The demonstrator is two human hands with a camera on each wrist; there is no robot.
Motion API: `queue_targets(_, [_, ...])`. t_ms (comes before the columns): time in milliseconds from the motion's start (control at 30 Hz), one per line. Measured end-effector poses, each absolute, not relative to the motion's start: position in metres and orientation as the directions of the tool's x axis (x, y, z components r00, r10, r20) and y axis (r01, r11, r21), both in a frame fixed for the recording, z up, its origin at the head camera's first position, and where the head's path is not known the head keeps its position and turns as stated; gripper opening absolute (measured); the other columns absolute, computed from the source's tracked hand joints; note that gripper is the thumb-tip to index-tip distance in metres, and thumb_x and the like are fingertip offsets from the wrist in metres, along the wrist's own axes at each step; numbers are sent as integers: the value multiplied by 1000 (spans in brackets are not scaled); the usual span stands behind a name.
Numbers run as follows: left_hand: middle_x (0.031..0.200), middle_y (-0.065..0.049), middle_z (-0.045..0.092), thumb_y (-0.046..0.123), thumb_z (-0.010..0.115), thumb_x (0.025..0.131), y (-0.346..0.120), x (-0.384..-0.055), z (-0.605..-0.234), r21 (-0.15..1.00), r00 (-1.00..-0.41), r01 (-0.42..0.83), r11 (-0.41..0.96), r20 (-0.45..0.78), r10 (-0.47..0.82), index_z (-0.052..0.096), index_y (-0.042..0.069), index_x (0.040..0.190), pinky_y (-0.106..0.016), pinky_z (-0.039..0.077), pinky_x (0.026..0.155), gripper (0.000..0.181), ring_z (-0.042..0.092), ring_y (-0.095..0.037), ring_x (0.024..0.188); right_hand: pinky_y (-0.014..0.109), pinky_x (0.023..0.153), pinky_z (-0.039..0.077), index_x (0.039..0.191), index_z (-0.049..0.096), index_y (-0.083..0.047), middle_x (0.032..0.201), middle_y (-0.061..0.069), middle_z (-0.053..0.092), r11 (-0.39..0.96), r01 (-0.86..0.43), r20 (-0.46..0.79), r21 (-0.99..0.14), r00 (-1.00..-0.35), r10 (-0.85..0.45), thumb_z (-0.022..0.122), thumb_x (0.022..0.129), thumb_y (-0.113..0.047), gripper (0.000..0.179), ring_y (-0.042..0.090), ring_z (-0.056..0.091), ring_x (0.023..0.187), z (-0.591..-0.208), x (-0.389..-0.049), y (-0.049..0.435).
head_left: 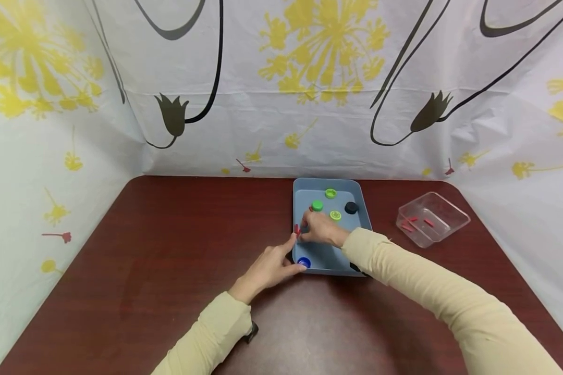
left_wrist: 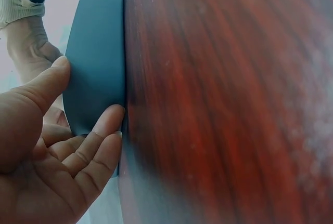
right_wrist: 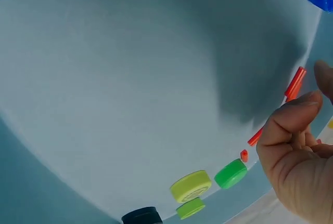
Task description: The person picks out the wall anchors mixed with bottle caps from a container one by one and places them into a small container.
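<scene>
As an unclenched left hand (head_left: 268,266) braces the blue tray (head_left: 327,255), the right hand (head_left: 323,229), grip unclear, sits beside red sticks (right_wrist: 295,82); gentle pressure seems best.

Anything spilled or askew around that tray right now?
Only the clear plastic container looks askew: right of the blue tray, it sits turned at an angle to the tray's sides. I see nothing spilled or damaged.
</scene>
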State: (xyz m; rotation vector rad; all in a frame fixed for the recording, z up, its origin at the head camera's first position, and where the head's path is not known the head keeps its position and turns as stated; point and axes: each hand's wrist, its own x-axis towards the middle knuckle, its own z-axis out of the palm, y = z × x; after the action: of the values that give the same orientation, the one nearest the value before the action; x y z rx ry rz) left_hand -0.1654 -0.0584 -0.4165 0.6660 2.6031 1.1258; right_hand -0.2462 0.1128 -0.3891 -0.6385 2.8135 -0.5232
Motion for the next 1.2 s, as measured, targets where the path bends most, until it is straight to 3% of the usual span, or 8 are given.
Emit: queue_targets(1200, [83,-6,71,34,68,87,-59,-166,-416,722,-869,334,606,-14,495,27,1,147,-22,48,65,80,63,-6,69,31,65,49,97,58,4,86,15,64,841,-418,-99,-344,-874,-475,72,81,-13,27,20,60,72,-401,-248,108])
